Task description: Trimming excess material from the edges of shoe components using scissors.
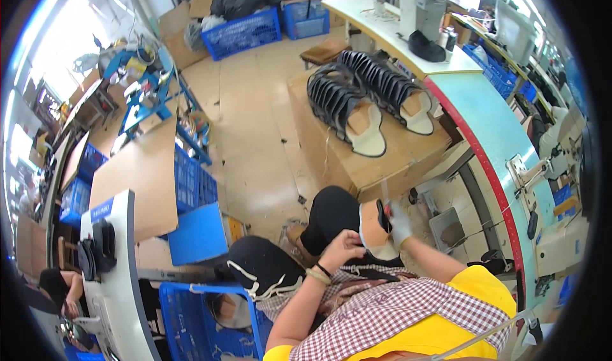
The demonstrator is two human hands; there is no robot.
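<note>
A shoe upper (pixel 375 228) with a cream edge, tan lining and some black rests over my lap. My left hand (pixel 344 249), with a black band and a bracelet at the wrist, pinches its left edge. My right hand (pixel 400 224), in a whitish glove, is closed at its right side around a small tool with a red part (pixel 387 209); blur hides its exact kind. Ahead, two strips of nested black shoe uppers (pixel 338 99) (pixel 389 83) lie on a cardboard box (pixel 357 169), cream and tan parts at their near ends.
On my left are a blue crate (pixel 169 310), a blue box (pixel 197 236) and a white table (pixel 111 265) bearing black pieces (pixel 97 249). To the right runs a pale green bench (pixel 484 118) with a red edge. A sewing machine (pixel 424 7) stands at the far right.
</note>
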